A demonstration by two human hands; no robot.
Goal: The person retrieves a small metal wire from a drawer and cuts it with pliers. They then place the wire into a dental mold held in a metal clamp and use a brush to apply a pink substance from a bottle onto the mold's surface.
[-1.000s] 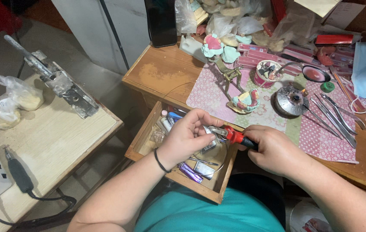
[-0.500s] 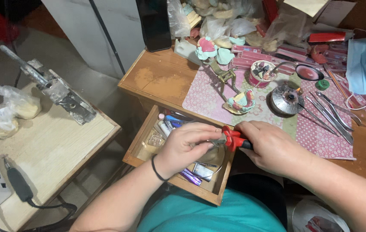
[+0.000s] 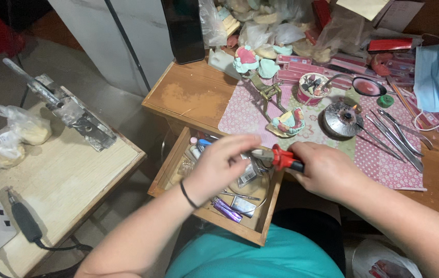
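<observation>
Centre of the frame: right hand [image 3: 327,170] clenched around the black grip of a red-collared hand tool [image 3: 283,158], metal tip pointing left over the open wooden drawer [image 3: 214,219]. Left hand [image 3: 224,162] just beside it, fingers curled and pinching at the tip end, touching the metal there; blurred, so impossible to tell whether a small part sits between the fingertips.

Below both hands, inside the drawer: a coil of thin wire [image 3: 253,198], a purple tube [image 3: 227,210], small packets and bottles, all loose and crowded.

Risks, judged from this layout:
- Fingertips right at the metal point: a slip of the right hand likely to jab or, should the tip be hot, burn the left fingers.
- Anything small let go here likely to fall among the drawer clutter and be hard to find.
- Drawer pulled far out over the lap, bearing on it with a wrist likely to tip or jam it.
- Upper centre, just beyond the hands on the pink patterned mat [image 3: 245,116]: a dental cast on a brass articulator [image 3: 268,92] and a second cast [image 3: 289,122] near the desk edge; a sudden jerk upward of the tool likely to knock the nearer cast.
</observation>
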